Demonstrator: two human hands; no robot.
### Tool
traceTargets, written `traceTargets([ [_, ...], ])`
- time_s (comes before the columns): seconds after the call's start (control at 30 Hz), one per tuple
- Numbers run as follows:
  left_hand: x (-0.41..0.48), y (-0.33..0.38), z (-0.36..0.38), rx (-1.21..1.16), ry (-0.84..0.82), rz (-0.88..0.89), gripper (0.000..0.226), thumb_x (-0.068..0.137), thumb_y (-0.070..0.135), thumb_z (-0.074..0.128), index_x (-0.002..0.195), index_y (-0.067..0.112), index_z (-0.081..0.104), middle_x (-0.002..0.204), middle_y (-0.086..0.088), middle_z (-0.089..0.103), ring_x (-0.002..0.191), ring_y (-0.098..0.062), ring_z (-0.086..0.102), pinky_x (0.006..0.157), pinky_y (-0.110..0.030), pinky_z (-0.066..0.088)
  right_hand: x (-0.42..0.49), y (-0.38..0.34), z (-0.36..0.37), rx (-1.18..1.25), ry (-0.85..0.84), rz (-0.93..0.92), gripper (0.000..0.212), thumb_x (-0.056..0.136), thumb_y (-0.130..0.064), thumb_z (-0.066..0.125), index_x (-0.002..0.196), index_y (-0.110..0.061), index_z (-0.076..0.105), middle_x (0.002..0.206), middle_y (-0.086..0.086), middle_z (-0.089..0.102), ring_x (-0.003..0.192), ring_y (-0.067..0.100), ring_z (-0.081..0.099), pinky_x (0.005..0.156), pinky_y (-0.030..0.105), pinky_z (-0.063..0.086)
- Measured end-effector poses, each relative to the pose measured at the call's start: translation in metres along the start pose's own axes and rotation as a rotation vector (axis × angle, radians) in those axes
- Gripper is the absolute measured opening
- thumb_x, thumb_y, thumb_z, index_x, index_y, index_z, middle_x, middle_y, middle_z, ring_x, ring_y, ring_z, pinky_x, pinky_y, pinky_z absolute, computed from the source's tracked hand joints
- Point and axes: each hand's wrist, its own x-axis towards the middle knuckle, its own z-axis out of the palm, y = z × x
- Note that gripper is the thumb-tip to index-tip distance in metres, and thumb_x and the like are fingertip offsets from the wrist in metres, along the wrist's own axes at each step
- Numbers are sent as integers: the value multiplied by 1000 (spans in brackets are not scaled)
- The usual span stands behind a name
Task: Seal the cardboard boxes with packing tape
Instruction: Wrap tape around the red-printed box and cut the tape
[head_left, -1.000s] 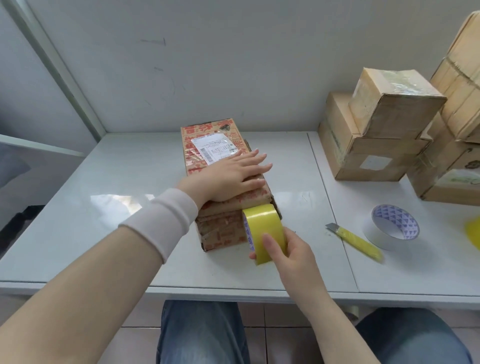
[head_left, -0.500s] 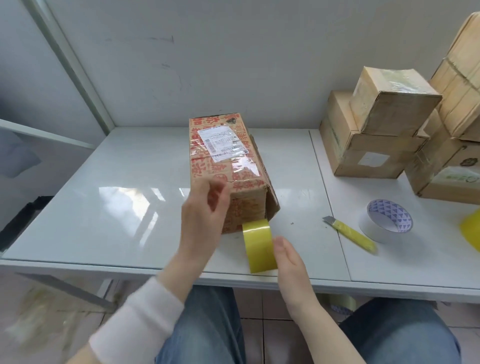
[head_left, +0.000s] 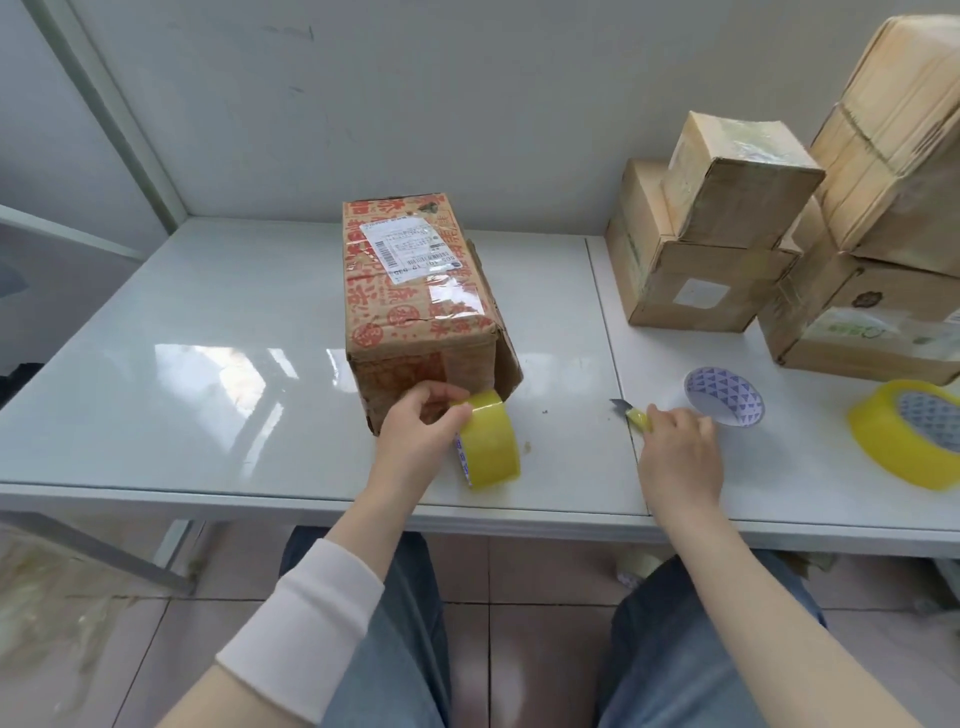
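Observation:
A cardboard box (head_left: 415, 291) with red print and a white shipping label lies lengthwise on the white table (head_left: 208, 364); its near right side flap stands ajar. A yellow roll of packing tape (head_left: 491, 441) stands on edge against the box's near end. My left hand (head_left: 421, 426) holds the top of that roll with curled fingers. My right hand (head_left: 678, 441) grips a yellow utility knife (head_left: 631, 413) whose blade tip points left on the table.
An empty tape core (head_left: 724, 395) with a blue triangle pattern lies beside my right hand. A second yellow tape roll (head_left: 909, 434) lies at the right edge. Stacked cardboard boxes (head_left: 727, 228) fill the back right corner against the wall.
My left hand left the box top and took the tape roll. My right hand let go of the roll, moved right and closed on the utility knife.

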Motion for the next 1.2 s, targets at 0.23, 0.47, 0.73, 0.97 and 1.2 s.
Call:
traceTargets([
  [0.23, 4, 0, 2, -5, 50, -4, 16, 87, 34, 63, 74, 25, 62, 75, 11, 63, 73, -4, 55, 68, -23, 41, 2, -17, -23, 456, 66, -70, 20, 92, -11, 56, 110, -4, 63, 102, 9, 50, 92, 23, 48, 72, 20, 33],
  [0.47, 4, -4, 3, -159, 37, 11, 9, 83, 21, 70, 85, 27, 63, 84, 11, 67, 81, 1, 61, 73, -15, 46, -7, -79, -82, 578, 283, -708, 18, 81, -6, 70, 98, -10, 72, 85, 5, 67, 71, 21, 61, 60, 27, 51],
  [0.73, 4, -9, 4, -158, 55, 1, 17, 87, 28, 65, 73, 19, 61, 71, 11, 62, 71, -1, 56, 68, -19, 42, 2, -101, -78, 428, 304, -861, 21, 72, -3, 77, 91, -12, 77, 78, 7, 67, 68, 29, 61, 52, 29, 49],
  [0.97, 7, -9, 6, -162, 65, 8, 26, 89, 24, 62, 65, 19, 53, 62, 12, 53, 58, 5, 48, 54, -8, 35, 10, -107, -76, 389, 331, -899, 19, 71, -3, 77, 88, -11, 77, 78, 7, 68, 67, 30, 61, 48, 29, 48],
  [1.2, 5, -6, 6, -155, 49, 26, 25, 89, 22, 64, 65, 18, 56, 64, 12, 56, 60, 7, 50, 58, -7, 37, 15, -111, -71, 421, 300, -919, 20, 71, 1, 78, 87, -10, 77, 78, 7, 69, 69, 30, 62, 52, 33, 54],
])
